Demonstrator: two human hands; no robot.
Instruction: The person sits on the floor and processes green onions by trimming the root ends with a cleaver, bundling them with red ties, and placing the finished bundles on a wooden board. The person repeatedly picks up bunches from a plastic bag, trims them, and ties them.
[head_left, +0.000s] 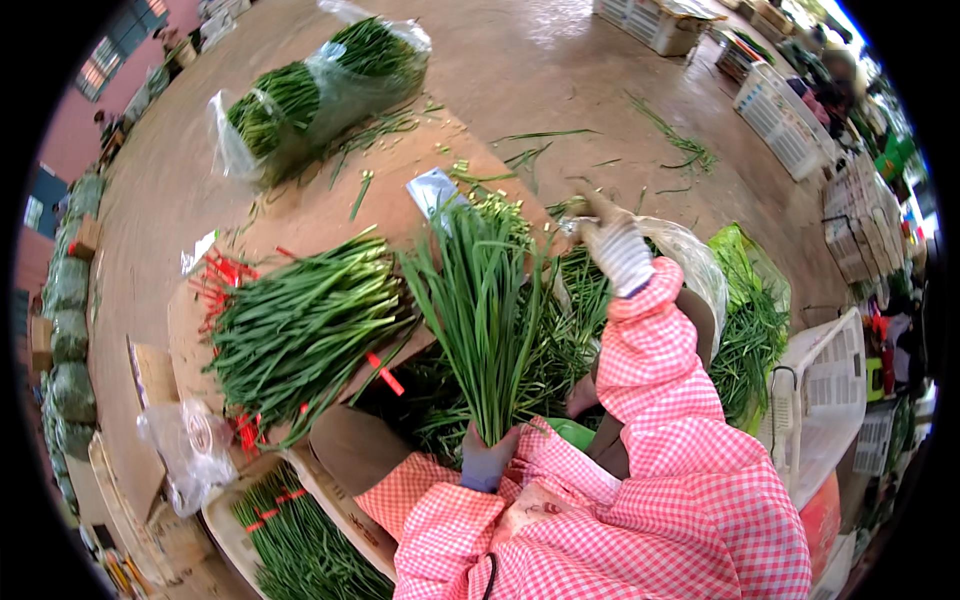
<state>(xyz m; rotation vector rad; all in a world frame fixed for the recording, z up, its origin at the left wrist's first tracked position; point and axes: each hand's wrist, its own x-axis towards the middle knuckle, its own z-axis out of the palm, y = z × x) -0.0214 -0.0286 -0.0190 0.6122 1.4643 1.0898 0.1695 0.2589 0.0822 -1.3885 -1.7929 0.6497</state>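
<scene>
My left hand (488,458), in a grey glove, is closed around the lower end of a bunch of long green chives (478,320) that fans upward above my lap. Out to the far right, my right hand (620,250) in a pale striped glove has its fingers stretched forward, slightly blurred, with nothing visible in them. It hovers beside a clear plastic bag (690,245) and loose chives (583,285). A big pile of chives (310,320) lies on the board (430,140) at my left, with red ties (222,283) at its edge.
Behind the held bunch sits a shiny silver plate (432,188) among cut ends. Bagged chives (320,90) lie farther back. A green bag of chives (745,330) and a white crate (825,400) stand right. Tied chives (300,535) fill a crate at lower left.
</scene>
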